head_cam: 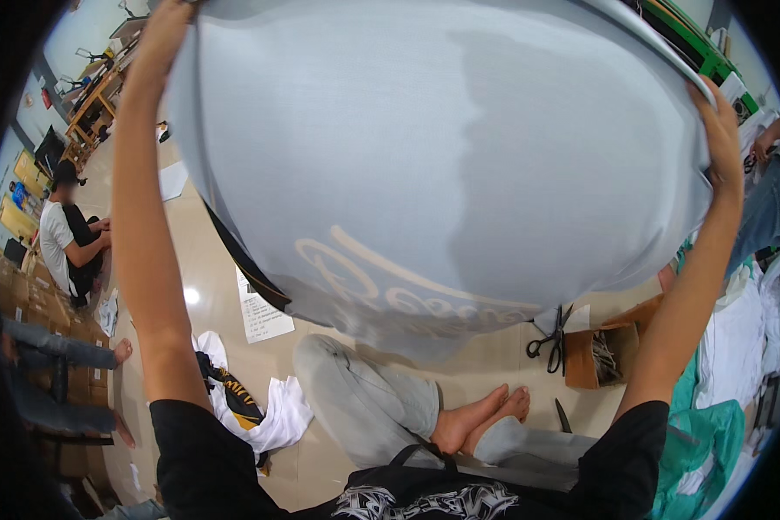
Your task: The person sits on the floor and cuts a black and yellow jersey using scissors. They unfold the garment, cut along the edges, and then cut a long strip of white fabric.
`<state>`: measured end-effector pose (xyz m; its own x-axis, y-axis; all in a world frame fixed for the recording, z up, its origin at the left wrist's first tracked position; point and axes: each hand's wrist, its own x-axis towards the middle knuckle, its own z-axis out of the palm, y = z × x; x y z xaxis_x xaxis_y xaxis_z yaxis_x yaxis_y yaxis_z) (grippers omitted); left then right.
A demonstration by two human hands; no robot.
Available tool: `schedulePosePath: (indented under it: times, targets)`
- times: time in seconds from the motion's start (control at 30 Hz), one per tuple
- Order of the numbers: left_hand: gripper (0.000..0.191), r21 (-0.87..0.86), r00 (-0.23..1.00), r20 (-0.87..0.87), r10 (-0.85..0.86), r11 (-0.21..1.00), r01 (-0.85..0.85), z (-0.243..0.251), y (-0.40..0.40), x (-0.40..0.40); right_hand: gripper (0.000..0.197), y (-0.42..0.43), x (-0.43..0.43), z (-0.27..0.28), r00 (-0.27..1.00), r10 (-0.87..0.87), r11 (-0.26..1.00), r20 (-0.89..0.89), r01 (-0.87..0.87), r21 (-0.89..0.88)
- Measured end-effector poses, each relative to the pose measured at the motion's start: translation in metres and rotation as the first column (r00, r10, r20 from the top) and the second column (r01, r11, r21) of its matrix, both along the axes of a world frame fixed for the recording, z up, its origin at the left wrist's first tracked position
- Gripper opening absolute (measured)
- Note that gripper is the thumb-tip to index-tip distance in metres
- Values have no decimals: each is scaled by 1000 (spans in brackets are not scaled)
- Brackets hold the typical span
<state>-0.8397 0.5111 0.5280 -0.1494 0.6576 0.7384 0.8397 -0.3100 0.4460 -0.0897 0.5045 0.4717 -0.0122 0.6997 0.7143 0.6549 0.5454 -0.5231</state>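
Stretched between my raised arms is a large pale fabric garment point(338, 130). Lettering shows faintly through its lower part, and a dark-edged strip point(247, 260) runs down its left side. At the upper left, my left hand point(177, 12) grips the garment's edge, partly cut off by the rim of the picture. My right hand point(721, 133) holds the opposite edge at the upper right, its fingers wrapped around the rolled hem. The cloth hangs in front of my crossed legs, and its lower edge sags above my knee point(328, 370).
On the tiled floor lie black scissors point(552, 344), a cardboard box point(582, 361), a blade point(562, 416), a printed sheet point(266, 318) and a white-and-black garment point(279, 409). Green plastic and white cloth point(728, 351) pile at right. Other people sit nearby, one person point(65, 234) at left.
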Motion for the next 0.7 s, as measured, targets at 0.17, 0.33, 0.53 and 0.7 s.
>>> schedulePosePath:
  times: [0.17, 0.33, 0.53, 0.7]
  targets:
    - [34, -407, 877, 480, 16, 890, 207, -127, 90, 77, 48, 111, -25, -56, 984, 160, 822, 75, -91, -562]
    - [33, -517, 895, 432, 107, 843, 149, -240, 197, 28, 37, 199, -43, -125, 985, 6, 754, 172, 109, -647]
    - [33, -556, 916, 286, 280, 828, -79, -272, 317, 40, 30, 320, -23, -154, 863, 20, 908, 504, 195, -370]
    - [22, -475, 846, 415, 334, 873, -111, -190, 351, 43, 35, 341, -26, -91, 900, -170, 979, 401, 201, -37]
